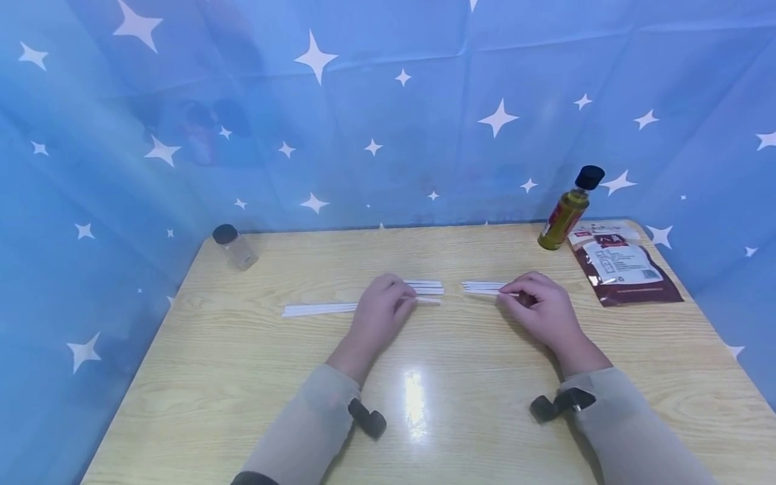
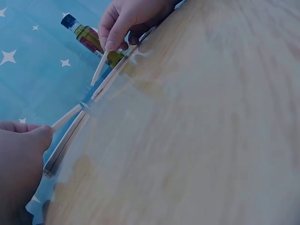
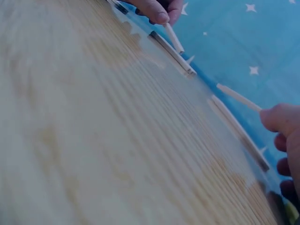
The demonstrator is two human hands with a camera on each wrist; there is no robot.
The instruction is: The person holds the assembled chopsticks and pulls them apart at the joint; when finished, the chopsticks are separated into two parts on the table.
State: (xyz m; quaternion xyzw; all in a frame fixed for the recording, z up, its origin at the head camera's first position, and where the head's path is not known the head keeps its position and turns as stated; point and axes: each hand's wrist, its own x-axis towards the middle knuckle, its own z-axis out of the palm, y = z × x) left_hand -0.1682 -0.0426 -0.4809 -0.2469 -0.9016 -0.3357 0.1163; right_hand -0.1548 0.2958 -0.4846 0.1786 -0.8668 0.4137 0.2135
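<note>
My left hand (image 1: 380,311) pinches a short white stick (image 2: 67,117) between thumb and fingertips, its free end pointing right. Facing it, my right hand (image 1: 542,310) pinches another short white stick (image 3: 239,97), which points left. A gap separates the two stick ends. Just behind the left fingers lies a row of white sticks (image 1: 424,285) on the table, partly hidden by that hand. A similar row (image 1: 479,285) lies by the right fingertips. Longer-looking white sticks (image 1: 318,310) lie side by side left of the left hand, their right ends hidden behind it.
A small clear jar with a black lid (image 1: 236,249) stands at the table's back left. At the back right are a bottle of yellow-green liquid (image 1: 564,219) and a brown and white packet (image 1: 624,266). A blue star-patterned cloth (image 1: 388,114) hangs behind the wooden table (image 1: 461,404).
</note>
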